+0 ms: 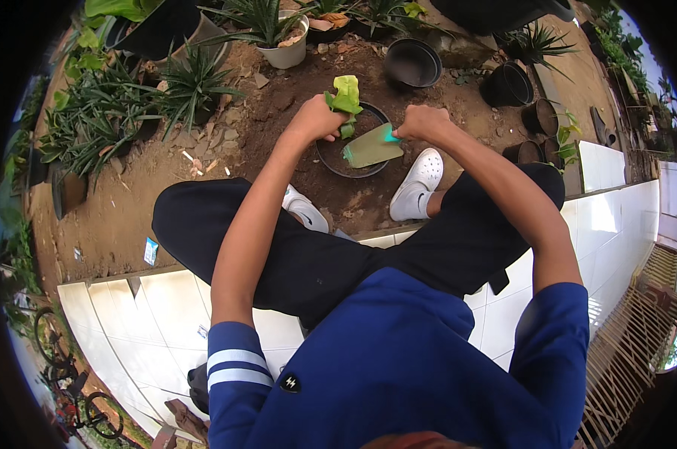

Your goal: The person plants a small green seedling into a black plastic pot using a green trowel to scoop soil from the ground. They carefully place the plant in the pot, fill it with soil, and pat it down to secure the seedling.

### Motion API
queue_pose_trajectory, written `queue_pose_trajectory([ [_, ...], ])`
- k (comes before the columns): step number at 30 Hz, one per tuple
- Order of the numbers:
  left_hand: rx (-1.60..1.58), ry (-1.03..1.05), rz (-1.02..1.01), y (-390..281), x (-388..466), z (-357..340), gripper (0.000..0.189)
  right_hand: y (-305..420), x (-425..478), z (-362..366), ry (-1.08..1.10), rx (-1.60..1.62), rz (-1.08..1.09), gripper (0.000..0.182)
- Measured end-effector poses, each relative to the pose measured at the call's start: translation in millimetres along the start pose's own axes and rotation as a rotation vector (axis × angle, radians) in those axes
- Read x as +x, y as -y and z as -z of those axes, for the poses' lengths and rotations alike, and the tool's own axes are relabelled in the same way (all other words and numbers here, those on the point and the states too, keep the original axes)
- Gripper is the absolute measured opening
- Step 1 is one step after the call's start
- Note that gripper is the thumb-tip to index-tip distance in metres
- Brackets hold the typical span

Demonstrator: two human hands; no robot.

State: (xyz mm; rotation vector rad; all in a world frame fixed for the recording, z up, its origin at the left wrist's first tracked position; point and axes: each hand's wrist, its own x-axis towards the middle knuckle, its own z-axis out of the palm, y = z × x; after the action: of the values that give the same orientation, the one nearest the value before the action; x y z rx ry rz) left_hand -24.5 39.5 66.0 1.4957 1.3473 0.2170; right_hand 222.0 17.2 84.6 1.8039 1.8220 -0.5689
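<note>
My left hand (318, 119) grips a small leafy plant (347, 96) low on its stem, above the left side of a round black plastic pot (354, 175). The plant's leaves are yellow-green on top and darker green below. In my right hand (422, 122) is the handle of a garden trowel (373, 147), mostly hidden by my fingers. Its broad blade, with turquoise patches at the neck and tip, slants across the pot's opening with the tip towards the left. Dark soil shows inside the pot, partly covered by the blade and my left hand.
An empty black pot (413, 63) stands beyond my right hand, and more black pots (507, 84) are at the right. Spiky potted plants (195, 84) fill the left. My white clogs (419, 177) flank the pot. White tiles (164, 314) edge the soil.
</note>
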Motion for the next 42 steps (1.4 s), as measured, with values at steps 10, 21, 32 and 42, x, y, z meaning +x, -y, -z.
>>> queue_pose_trajectory([
  [10, -0.020, -0.025, 0.003, 4, -2, 2, 0.036, -27, -91, -66, 0.379, 0.779, 0.062, 0.061],
  [21, -0.055, -0.058, -0.064, 6, -1, -2, 0.031, 43, -107, -87, 0.194, 1.195, -0.027, 0.049],
  [32, -0.099, -0.062, -0.046, 2, -3, -1, 0.032, 59, -74, -116, 0.083, 0.805, 0.049, 0.053],
  [42, -0.080, -0.042, -0.054, 1, -6, -3, 0.032, 88, -103, -99, 0.277, 1.822, -0.076, 0.044],
])
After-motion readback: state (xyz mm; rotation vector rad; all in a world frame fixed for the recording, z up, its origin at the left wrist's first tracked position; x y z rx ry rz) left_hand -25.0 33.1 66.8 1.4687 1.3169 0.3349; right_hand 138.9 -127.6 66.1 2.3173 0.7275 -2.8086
